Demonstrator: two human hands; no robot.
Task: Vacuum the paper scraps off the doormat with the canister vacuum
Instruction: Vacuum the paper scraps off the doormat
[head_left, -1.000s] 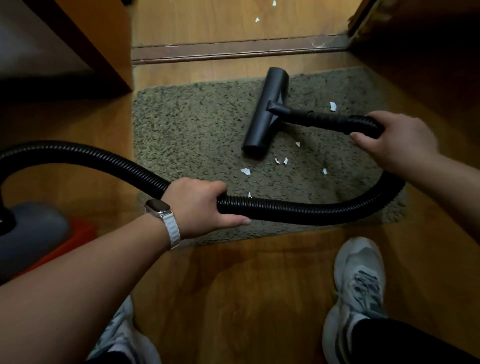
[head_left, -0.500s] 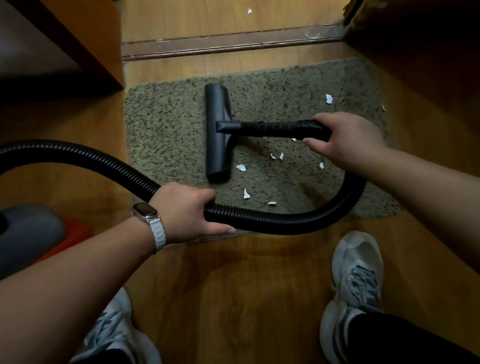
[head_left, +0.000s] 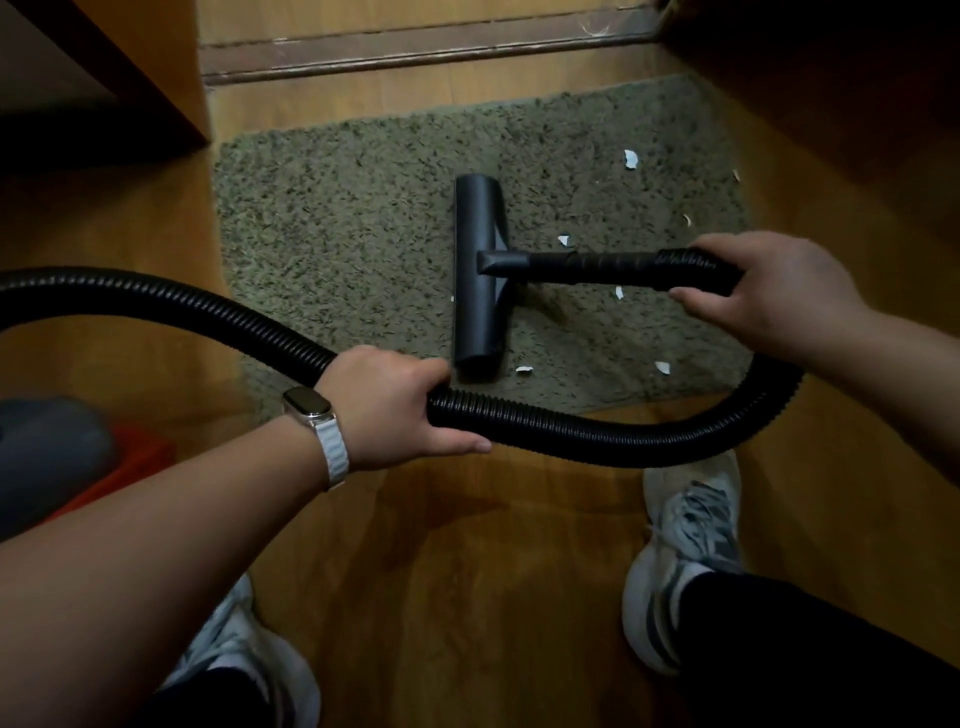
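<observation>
**A:** Nearest first: who holds what?

**B:** One canister vacuum (head_left: 47, 457) sits near left. The left hand (head_left: 395, 405) has its fingers wrapped round the hose (head_left: 571, 431). Beyond it, the right hand (head_left: 769, 291) grips the hose end behind the single nozzle (head_left: 478, 275), which lies flat mid-doormat (head_left: 337, 234).

**A:** How far along?

**B:** Partway, I'd judge. The mat's left side looks clean, but I count seven paper scraps (head_left: 630, 158), all to the nozzle's right.
</observation>
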